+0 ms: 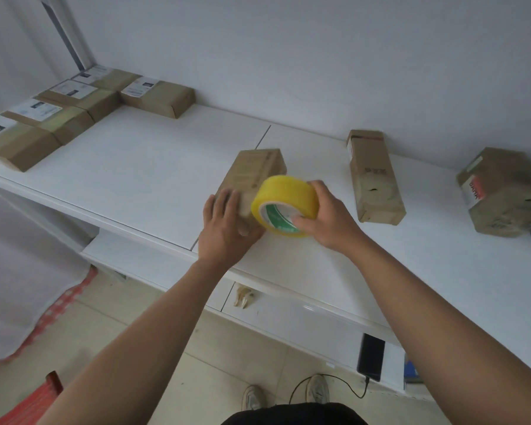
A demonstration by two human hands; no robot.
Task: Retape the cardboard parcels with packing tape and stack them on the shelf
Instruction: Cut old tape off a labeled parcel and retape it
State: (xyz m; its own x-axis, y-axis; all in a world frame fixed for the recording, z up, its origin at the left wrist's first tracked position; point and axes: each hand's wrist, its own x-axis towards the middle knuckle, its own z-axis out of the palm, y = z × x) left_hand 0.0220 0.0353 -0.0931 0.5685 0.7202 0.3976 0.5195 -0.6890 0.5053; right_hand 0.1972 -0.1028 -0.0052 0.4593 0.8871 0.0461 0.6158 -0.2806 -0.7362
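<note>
A long cardboard parcel (253,173) lies on the white shelf top (141,179), near its front edge. My left hand (224,225) rests on the parcel's near end, fingers straight over its top and thumb against its near end. My right hand (325,216) grips a yellow roll of packing tape (284,207) held against the parcel's near right side; a thumb sits in the roll's green core. Two more parcels lie to the right: a long one (374,179) and a squarer one (500,191).
Several taped parcels with white labels (59,115) lie packed together at the shelf's far left. A lower white shelf holds a black phone (371,357) with a cable. A red stool (40,397) stands on the tiled floor at the lower left.
</note>
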